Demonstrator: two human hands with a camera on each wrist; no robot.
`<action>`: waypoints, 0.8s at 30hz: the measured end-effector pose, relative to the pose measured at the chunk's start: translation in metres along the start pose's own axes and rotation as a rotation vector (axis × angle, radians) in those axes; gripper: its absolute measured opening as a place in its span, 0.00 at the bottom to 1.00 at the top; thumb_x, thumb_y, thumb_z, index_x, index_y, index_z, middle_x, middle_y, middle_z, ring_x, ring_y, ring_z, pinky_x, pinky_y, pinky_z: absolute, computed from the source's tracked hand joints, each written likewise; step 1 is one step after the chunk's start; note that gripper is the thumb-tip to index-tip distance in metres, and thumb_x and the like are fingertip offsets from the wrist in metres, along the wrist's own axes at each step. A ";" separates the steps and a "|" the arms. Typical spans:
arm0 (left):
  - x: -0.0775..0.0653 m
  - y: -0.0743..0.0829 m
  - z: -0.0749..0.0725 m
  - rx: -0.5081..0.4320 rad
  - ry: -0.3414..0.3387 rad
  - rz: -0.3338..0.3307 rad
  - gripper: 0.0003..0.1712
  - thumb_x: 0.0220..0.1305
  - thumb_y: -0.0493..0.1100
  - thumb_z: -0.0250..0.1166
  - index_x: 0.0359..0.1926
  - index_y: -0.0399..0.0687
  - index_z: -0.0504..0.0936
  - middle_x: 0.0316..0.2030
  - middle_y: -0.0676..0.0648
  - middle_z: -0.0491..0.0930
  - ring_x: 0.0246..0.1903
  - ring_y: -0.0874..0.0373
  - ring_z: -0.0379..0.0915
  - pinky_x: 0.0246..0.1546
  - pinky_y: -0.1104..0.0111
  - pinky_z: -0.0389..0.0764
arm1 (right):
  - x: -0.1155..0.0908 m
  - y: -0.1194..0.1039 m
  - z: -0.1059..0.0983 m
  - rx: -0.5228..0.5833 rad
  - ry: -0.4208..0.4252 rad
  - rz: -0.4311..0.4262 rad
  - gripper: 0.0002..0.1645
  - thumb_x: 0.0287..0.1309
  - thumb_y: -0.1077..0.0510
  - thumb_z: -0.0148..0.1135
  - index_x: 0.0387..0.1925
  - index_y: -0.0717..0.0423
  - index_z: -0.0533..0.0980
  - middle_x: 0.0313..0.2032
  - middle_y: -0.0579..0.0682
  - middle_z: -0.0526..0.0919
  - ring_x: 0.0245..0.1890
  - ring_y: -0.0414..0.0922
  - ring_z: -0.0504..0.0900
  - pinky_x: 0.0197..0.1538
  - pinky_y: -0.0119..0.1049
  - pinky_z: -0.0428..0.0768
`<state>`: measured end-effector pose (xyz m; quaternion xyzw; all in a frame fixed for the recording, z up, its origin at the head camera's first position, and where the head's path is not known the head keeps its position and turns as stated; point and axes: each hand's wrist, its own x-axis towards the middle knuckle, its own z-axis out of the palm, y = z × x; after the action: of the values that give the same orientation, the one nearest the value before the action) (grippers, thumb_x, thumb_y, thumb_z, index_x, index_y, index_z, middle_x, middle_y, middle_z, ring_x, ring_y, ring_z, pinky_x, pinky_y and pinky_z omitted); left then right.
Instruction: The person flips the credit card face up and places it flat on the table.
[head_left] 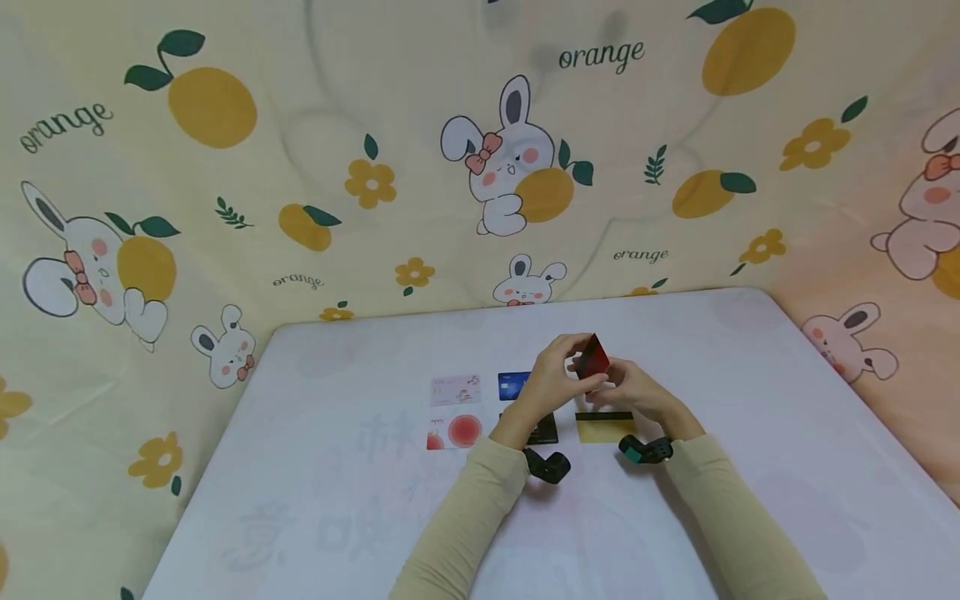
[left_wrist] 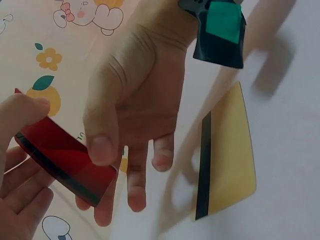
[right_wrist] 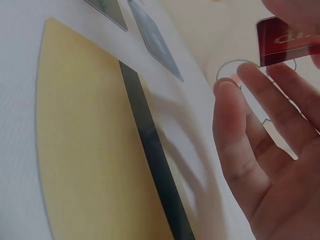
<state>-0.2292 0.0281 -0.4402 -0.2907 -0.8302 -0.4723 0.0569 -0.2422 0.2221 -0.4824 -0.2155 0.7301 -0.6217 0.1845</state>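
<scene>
A red bank card (head_left: 593, 357) with a dark stripe is held tilted above the table. My left hand (head_left: 553, 381) pinches one end, its thumb (left_wrist: 27, 111) on the card's face and its fingers behind. At the other end, my right hand (head_left: 637, 390) grips the card between thumb and fingers; in the left wrist view that thumb (left_wrist: 102, 150) overlaps the edge. Gold markings show on the card in the right wrist view, where fingers partly hide it. Below the right hand lies a gold card (head_left: 606, 428) with a black stripe.
Left of the gold card lie a blue card (head_left: 513, 385) and a black card (head_left: 546, 430), both partly hidden by the left arm. Farther left are a pale pink card (head_left: 456, 390) and a white card with a red circle (head_left: 454, 432). A patterned cloth (head_left: 420, 167) hangs behind the table.
</scene>
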 end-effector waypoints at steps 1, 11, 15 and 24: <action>0.001 0.000 0.000 -0.004 0.000 -0.001 0.36 0.56 0.45 0.71 0.64 0.43 0.70 0.57 0.43 0.76 0.56 0.53 0.76 0.56 0.65 0.80 | 0.002 0.001 -0.001 0.005 -0.003 -0.001 0.36 0.55 0.68 0.61 0.64 0.74 0.60 0.50 0.35 0.81 0.39 0.38 0.82 0.44 0.34 0.84; 0.011 0.001 -0.002 0.011 -0.005 -0.008 0.37 0.58 0.46 0.69 0.66 0.43 0.67 0.56 0.44 0.78 0.57 0.54 0.75 0.58 0.60 0.78 | 0.010 0.001 -0.012 0.010 -0.012 -0.006 0.31 0.55 0.69 0.61 0.59 0.75 0.63 0.46 0.31 0.84 0.38 0.37 0.82 0.41 0.35 0.83; 0.011 0.002 -0.003 0.009 -0.003 -0.001 0.36 0.59 0.46 0.69 0.66 0.43 0.67 0.56 0.44 0.78 0.57 0.54 0.76 0.59 0.61 0.78 | 0.009 -0.001 -0.011 -0.008 -0.004 0.028 0.34 0.55 0.68 0.60 0.62 0.74 0.61 0.42 0.31 0.85 0.37 0.37 0.82 0.40 0.34 0.83; 0.010 -0.005 -0.002 -0.027 0.028 -0.008 0.34 0.58 0.42 0.69 0.64 0.40 0.69 0.55 0.42 0.79 0.57 0.53 0.76 0.60 0.70 0.75 | 0.007 -0.002 -0.012 -0.023 -0.029 0.050 0.36 0.58 0.66 0.59 0.65 0.75 0.57 0.37 0.36 0.84 0.36 0.36 0.82 0.37 0.33 0.82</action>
<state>-0.2401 0.0286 -0.4394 -0.2816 -0.8240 -0.4876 0.0629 -0.2543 0.2286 -0.4784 -0.2083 0.7395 -0.6053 0.2082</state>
